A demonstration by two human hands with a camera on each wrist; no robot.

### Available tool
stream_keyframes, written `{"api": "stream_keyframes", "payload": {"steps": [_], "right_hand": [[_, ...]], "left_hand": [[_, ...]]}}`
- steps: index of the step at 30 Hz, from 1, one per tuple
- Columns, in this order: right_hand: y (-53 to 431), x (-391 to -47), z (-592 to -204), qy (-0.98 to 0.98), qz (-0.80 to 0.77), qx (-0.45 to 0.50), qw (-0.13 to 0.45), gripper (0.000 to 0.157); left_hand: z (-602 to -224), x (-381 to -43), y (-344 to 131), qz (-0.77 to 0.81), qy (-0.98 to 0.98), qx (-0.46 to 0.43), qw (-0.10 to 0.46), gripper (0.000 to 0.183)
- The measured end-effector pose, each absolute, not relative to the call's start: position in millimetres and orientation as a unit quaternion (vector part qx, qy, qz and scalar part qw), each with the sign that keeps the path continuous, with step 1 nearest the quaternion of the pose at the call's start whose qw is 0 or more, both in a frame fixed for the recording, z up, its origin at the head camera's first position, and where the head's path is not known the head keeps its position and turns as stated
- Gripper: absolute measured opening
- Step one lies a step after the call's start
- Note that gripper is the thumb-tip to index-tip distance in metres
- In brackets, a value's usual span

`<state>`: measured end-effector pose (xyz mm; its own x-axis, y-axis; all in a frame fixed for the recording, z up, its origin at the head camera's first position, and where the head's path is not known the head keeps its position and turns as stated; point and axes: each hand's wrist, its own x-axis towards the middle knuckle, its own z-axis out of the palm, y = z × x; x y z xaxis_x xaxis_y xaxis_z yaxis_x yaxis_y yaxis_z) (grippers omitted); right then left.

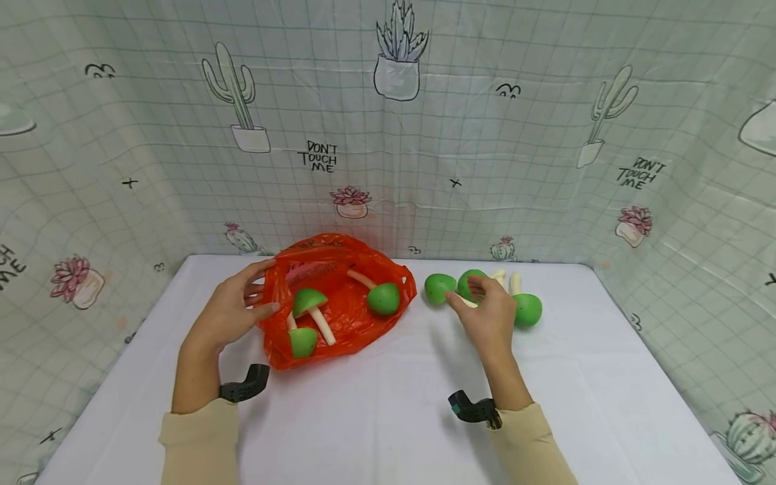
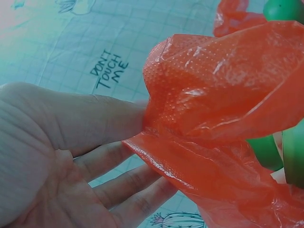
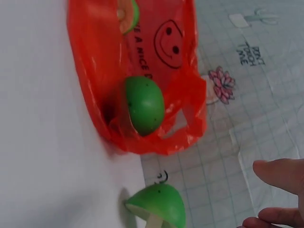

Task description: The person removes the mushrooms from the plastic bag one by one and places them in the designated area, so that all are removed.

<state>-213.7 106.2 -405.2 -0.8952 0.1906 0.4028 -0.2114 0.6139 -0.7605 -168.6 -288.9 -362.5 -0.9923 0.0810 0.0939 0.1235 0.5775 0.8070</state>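
My left hand (image 1: 227,313) grips the left edge of a red plastic bag (image 1: 354,330), thumb on one side of the film and fingers on the other, as the left wrist view shows. The bag lies with its mouth facing me. Inside are three toy mushrooms with green caps, among them one with its cap (image 1: 384,298) at the right. My right hand (image 1: 492,313) hovers at several more toy mushrooms, its thumb and fingers apart. Near it are a left green cap (image 1: 439,289), a middle one (image 1: 471,285) and a right one (image 1: 528,310). The hand partly hides them.
A white table (image 1: 388,417) carries everything. Behind and beside it hangs a checked cloth (image 1: 412,135) with cactus drawings. The bag's right handle loop (image 3: 183,128) stands close to the loose mushrooms.
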Motion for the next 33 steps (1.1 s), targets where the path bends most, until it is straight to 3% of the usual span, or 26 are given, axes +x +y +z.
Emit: {"api": "stream_keyframes", "payload": {"steps": [33], "right_hand": [[24.3,-222.1,-433.3,-0.872,0.425,0.112,0.214,0.047]], "left_hand": [[-365.3,-170.7,-290.2,-0.459,-0.887,-0.054,0.019,0.076]]}}
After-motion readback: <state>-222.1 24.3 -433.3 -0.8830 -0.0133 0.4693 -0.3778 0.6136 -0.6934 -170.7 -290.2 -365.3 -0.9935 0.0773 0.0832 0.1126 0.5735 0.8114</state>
